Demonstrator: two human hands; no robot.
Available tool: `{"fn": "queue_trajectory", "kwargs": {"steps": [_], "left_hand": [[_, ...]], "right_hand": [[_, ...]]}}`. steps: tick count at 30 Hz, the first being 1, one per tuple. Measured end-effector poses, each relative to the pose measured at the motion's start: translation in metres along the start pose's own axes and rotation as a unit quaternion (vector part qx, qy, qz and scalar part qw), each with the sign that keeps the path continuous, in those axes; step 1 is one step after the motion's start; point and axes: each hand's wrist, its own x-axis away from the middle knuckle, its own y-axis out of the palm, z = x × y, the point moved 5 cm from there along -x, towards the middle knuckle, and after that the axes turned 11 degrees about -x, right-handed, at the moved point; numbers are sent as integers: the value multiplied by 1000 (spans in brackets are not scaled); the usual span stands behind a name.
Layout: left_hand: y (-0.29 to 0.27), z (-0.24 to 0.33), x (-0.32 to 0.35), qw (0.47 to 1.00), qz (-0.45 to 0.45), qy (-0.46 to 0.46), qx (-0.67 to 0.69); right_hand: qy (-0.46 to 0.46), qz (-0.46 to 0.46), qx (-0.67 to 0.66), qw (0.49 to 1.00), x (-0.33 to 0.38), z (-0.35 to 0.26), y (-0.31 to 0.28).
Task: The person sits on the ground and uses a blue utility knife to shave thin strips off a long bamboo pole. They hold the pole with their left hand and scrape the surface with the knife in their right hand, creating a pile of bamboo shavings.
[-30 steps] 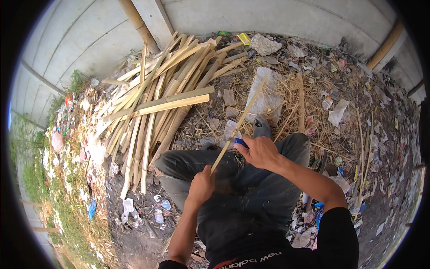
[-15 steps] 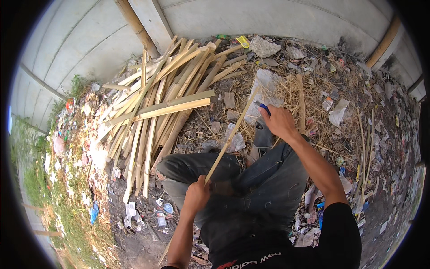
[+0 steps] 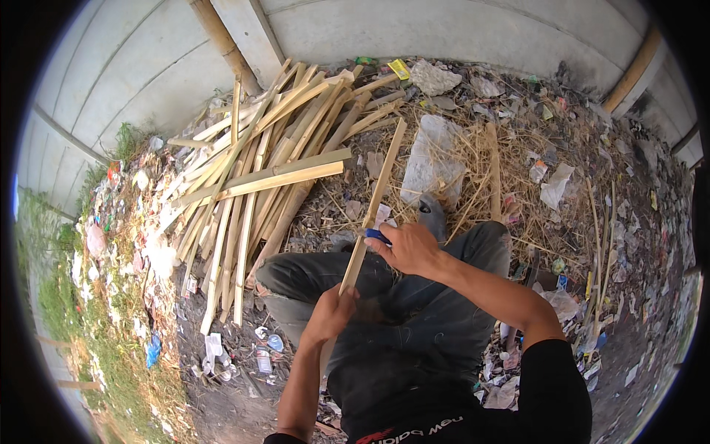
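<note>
A: Left hand (image 3: 330,314)?
B: Fingers wrapped around the lower end of a bamboo strip (image 3: 373,203), low over the lap. The strip runs up and away from there, tilted right, its far end over the littered ground.

A: Right hand (image 3: 408,248)?
B: Higher up the same strip, on its right side. Fingers closed on a blue-handled tool (image 3: 377,236), which sits right against the strip. Blade not visible, can't tell how it meets the wood.

A: Surroundings?
B: Person sits with knees in grey trousers (image 3: 414,311) spread, strip between them. Big pile of bamboo slats (image 3: 259,177) to the left, well apart from the hands. Clear plastic bag (image 3: 433,159) on dry straw just right of the strip's far end. Concrete wall (image 3: 444,29) behind, a bamboo pole (image 3: 222,33) leaning on it. Rubbish all over the ground (image 3: 606,200).

A: Anything blocking?
B: Nothing between hands and strip.
</note>
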Motion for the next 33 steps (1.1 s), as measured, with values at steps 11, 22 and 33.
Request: {"fn": "queue_trajectory", "kwargs": {"steps": [11,22,33], "left_hand": [[1,-13,0,996,-54,-8,74],[-1,-29,12,987,-100,-50,114],[10,-7,-10,982,-117,25,149]], "right_hand": [[-1,-18,30,999,-1,-10,-1],[113,88,-115,983,-23,37,-52],[167,100,-429,882,-18,11,10]]}}
